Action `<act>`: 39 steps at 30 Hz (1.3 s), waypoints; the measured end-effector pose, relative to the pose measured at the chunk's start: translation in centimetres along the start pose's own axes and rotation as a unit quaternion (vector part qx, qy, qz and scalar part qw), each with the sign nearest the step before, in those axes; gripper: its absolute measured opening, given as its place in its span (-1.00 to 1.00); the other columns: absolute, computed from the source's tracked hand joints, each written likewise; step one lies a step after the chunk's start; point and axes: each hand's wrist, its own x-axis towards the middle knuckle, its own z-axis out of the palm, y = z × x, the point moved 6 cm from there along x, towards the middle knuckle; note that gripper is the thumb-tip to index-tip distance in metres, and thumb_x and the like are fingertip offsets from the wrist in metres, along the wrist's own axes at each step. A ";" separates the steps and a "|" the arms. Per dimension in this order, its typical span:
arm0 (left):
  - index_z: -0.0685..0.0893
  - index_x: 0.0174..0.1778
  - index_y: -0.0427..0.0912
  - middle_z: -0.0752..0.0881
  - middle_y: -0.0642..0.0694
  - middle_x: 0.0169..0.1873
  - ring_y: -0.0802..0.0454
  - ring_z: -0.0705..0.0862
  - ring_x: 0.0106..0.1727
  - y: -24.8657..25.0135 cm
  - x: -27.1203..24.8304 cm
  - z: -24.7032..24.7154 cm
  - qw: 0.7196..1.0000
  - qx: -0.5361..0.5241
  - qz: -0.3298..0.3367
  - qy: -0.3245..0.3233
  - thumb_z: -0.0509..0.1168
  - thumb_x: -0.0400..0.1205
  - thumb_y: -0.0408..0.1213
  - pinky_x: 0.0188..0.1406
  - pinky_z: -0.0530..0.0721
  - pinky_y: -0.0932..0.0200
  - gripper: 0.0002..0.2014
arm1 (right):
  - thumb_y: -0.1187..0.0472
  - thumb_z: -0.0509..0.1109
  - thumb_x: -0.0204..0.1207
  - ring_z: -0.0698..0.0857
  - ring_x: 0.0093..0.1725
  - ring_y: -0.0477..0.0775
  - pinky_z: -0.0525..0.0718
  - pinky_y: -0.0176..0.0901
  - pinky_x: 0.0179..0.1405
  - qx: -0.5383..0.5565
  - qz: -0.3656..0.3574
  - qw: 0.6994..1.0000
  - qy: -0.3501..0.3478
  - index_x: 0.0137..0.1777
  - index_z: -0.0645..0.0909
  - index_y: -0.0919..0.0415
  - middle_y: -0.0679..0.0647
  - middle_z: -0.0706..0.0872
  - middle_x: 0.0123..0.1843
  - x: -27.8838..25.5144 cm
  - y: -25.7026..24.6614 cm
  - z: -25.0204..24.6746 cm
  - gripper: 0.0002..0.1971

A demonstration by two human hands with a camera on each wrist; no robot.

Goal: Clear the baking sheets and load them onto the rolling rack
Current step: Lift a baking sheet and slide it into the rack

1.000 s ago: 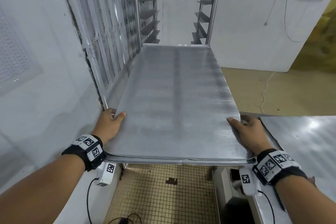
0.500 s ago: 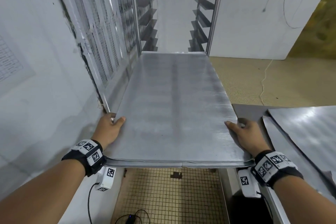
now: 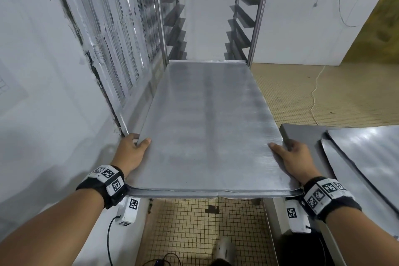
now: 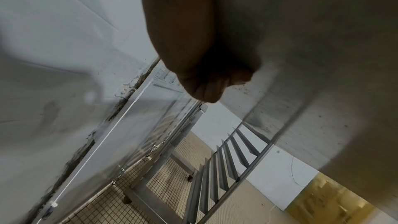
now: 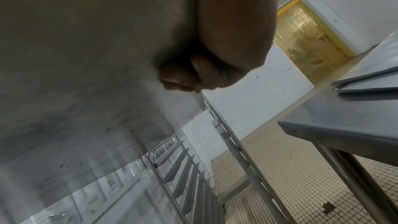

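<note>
Steel table (image 3: 302, 134) at right w/ trays (image 3: 367, 153), tiled floor (image 3: 291, 93), white walls (image 3: 32, 71)

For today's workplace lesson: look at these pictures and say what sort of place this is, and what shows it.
Probably a commercial bakery or food-production kitchen. A large flat metal baking sheet is held toward a tall steel rolling rack with tiers of angled runners. More metal sheets lie on a stainless steel table, above a small-tiled floor.

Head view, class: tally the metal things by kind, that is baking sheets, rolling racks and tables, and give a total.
Baking sheets: 3 (one gripped at its sides by the left hand and right hand; two overlapping on the table)
Rolling racks: 1
Tables: 1
Total: 5
</note>
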 end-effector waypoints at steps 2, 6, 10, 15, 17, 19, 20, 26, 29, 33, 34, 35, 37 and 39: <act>0.61 0.21 -0.34 0.66 -0.13 0.04 -0.15 0.64 0.09 -0.1 1.4 0.4 1.000 0.006 0.007 0.000 0.41 0.65 -0.12 0.07 0.48 0.13 -0.62 | -0.05 0.55 0.52 0.55 -0.37 -0.11 0.46 -0.23 -0.36 0.004 0.000 1.000 0.001 -0.29 0.51 0.08 -0.12 0.57 -0.38 0.9 -0.4 0.4 -0.67; 0.64 0.22 -0.31 0.69 -0.14 0.09 -0.13 0.66 0.13 0.0 4.3 1.2 1.000 0.019 0.012 0.002 0.41 0.64 -0.06 0.10 0.51 0.11 -0.60 | 0.01 0.55 0.54 0.60 -0.32 -0.15 0.51 -0.24 -0.31 0.000 -0.002 1.000 0.000 -0.21 0.55 0.15 -0.14 0.61 -0.34 3.0 -0.9 1.1 -0.71; 0.61 0.31 -0.31 0.63 -0.08 0.09 -0.07 0.60 0.10 0.8 6.5 2.4 1.000 0.024 0.009 0.008 0.40 0.65 -0.09 0.11 0.48 0.14 -0.58 | -0.06 0.56 0.50 0.73 -0.20 0.06 0.59 -0.20 -0.22 0.018 0.009 1.000 -0.006 -0.14 0.59 0.11 -0.02 0.74 -0.23 5.8 -0.4 2.0 -0.71; 0.60 0.30 -0.32 0.61 -0.08 0.03 -0.04 0.57 0.04 1.7 9.3 4.2 1.000 0.026 0.010 0.007 0.39 0.66 -0.14 0.05 0.43 0.18 -0.61 | -0.02 0.55 0.54 0.71 -0.02 0.12 0.58 -0.15 0.01 0.007 0.011 1.000 -0.001 0.20 0.68 0.40 0.03 0.70 -0.07 8.8 -0.7 3.0 -0.53; 0.61 0.20 -0.25 0.66 -0.09 -0.02 -0.11 0.65 0.03 1.6 10.5 4.9 1.000 0.012 0.009 0.004 0.40 0.65 -0.14 0.02 0.49 0.16 -0.70 | -0.09 0.55 0.49 0.72 -0.04 0.11 0.59 -0.14 0.01 0.010 0.018 1.000 -0.001 0.23 0.66 0.38 -0.03 0.68 -0.13 9.8 -0.7 3.4 -0.46; 0.58 0.11 -0.19 0.68 -0.11 -0.08 -0.13 0.68 -0.01 1.4 11.7 5.6 1.000 0.003 0.004 -0.003 0.41 0.65 -0.14 -0.02 0.53 0.14 -0.75 | -0.09 0.54 0.51 0.72 -0.09 0.08 0.60 -0.22 -0.13 0.008 0.032 0.999 -0.004 0.16 0.65 0.29 -0.10 0.67 -0.19 10.6 -0.4 3.8 -0.54; 0.59 0.12 -0.20 0.69 -0.11 -0.08 -0.12 0.68 -0.03 1.3 12.1 6.0 1.000 0.004 0.003 -0.005 0.41 0.64 -0.13 -0.03 0.55 0.13 -0.74 | -0.04 0.53 0.55 0.71 -0.14 0.01 0.56 -0.30 -0.22 -0.001 0.033 0.999 -0.005 0.14 0.66 0.30 -0.14 0.65 -0.22 11.1 -0.2 4.0 -0.60; 0.59 0.13 -0.17 0.71 -0.14 -0.10 -0.13 0.69 -0.10 0.8 14.3 8.0 1.000 0.020 -0.010 -0.007 0.41 0.65 -0.13 -0.04 0.60 0.08 -0.75 | 0.03 0.49 0.60 0.55 -0.21 -0.27 0.52 -0.25 -0.06 -0.005 0.055 0.998 -0.007 0.27 0.65 0.45 -0.27 0.54 -0.18 14.2 1.6 5.7 -0.54; 0.61 0.22 -0.26 0.71 -0.16 -0.07 -0.13 0.69 -0.07 0.5 15.9 8.8 0.999 0.029 -0.019 -0.012 0.41 0.64 -0.11 -0.01 0.60 0.08 -0.66 | -0.03 0.48 0.60 0.64 -0.14 -0.12 0.53 -0.37 -0.19 -0.013 0.060 0.998 -0.018 0.34 0.61 0.40 -0.02 0.74 -0.02 16.0 2.3 6.5 -0.48; 0.59 0.26 -0.27 0.68 -0.14 -0.02 -0.13 0.66 -0.01 0.7 18.0 9.7 0.998 0.047 -0.027 -0.021 0.38 0.66 -0.09 0.04 0.55 0.09 -0.62 | -0.11 0.47 0.59 0.67 0.22 0.15 0.51 -0.18 0.14 -0.018 0.075 0.997 -0.028 0.52 0.49 0.37 0.29 0.70 0.35 18.2 2.3 7.5 -0.32; 0.58 0.26 -0.26 0.68 -0.13 -0.01 -0.13 0.65 0.00 0.9 18.4 10.0 0.998 0.050 -0.030 -0.025 0.37 0.67 -0.08 0.06 0.56 0.08 -0.63 | -0.09 0.46 0.60 0.65 0.23 0.13 0.48 -0.18 0.15 -0.019 0.078 0.996 -0.031 0.54 0.46 0.38 0.30 0.69 0.37 18.8 2.5 7.7 -0.31; 0.57 0.26 -0.24 0.67 -0.13 -0.01 -0.14 0.65 0.01 0.9 18.9 10.2 0.998 0.052 -0.034 -0.028 0.37 0.67 -0.07 0.08 0.57 0.06 -0.64 | -0.08 0.46 0.60 0.64 0.21 0.12 0.48 -0.19 0.14 -0.019 0.079 0.996 -0.033 0.55 0.45 0.39 0.29 0.69 0.37 19.3 2.4 7.8 -0.31; 0.56 0.21 -0.18 0.68 -0.14 -0.02 -0.17 0.68 0.02 1.0 19.7 10.6 0.997 0.053 -0.037 -0.032 0.37 0.67 -0.06 0.12 0.62 -0.01 -0.68 | -0.11 0.46 0.60 0.65 0.23 0.14 0.50 -0.17 0.16 -0.027 0.078 0.996 -0.037 0.55 0.45 0.37 0.28 0.69 0.37 20.2 2.3 8.1 -0.30; 0.55 0.19 -0.16 0.69 -0.16 -0.04 -0.21 0.69 0.02 1.0 20.4 11.1 0.997 0.053 -0.041 -0.032 0.37 0.67 -0.05 0.12 0.63 -0.03 -0.69 | -0.17 0.45 0.57 0.67 0.23 0.14 0.54 -0.13 0.17 -0.028 0.084 0.995 -0.040 0.55 0.46 0.33 0.24 0.70 0.36 21.3 2.7 8.5 -0.28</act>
